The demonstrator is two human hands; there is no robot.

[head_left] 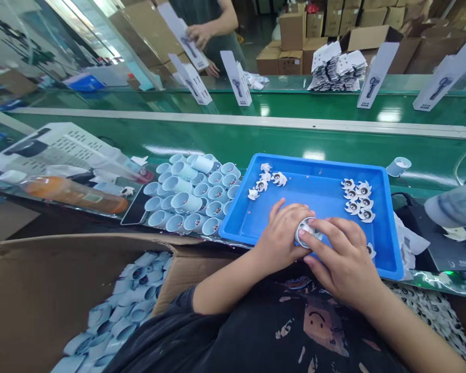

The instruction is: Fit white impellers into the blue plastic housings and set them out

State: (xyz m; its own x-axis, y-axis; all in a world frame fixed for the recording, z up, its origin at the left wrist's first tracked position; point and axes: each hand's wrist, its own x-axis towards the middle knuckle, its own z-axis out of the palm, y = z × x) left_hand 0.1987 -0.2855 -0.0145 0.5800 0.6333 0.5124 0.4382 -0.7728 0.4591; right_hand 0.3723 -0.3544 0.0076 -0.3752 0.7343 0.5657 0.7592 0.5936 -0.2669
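My left hand (281, 230) is wrapped round a short round housing (298, 235), its open end facing up. Over that opening, the fingers of my right hand (339, 248) press on a white fan wheel (306, 228) that shows inside the rim. Both hands are above the near edge of a blue tray (264, 163). Loose white fan wheels (359, 197) lie in the tray's right part, and several more fan wheels (278, 179) sit at its far left. My fingers partly hide the housing and the wheel.
Left of the tray stand many light-blue cylinders (186, 202); more cylinders (128, 295) fill a cardboard box (62, 243). An orange drink bottle (73, 192) lies farther left. Across the green conveyor (295, 106), a co-worker's hand (200, 36) holds a white carton (182, 39). A scale (446, 243) sits right.
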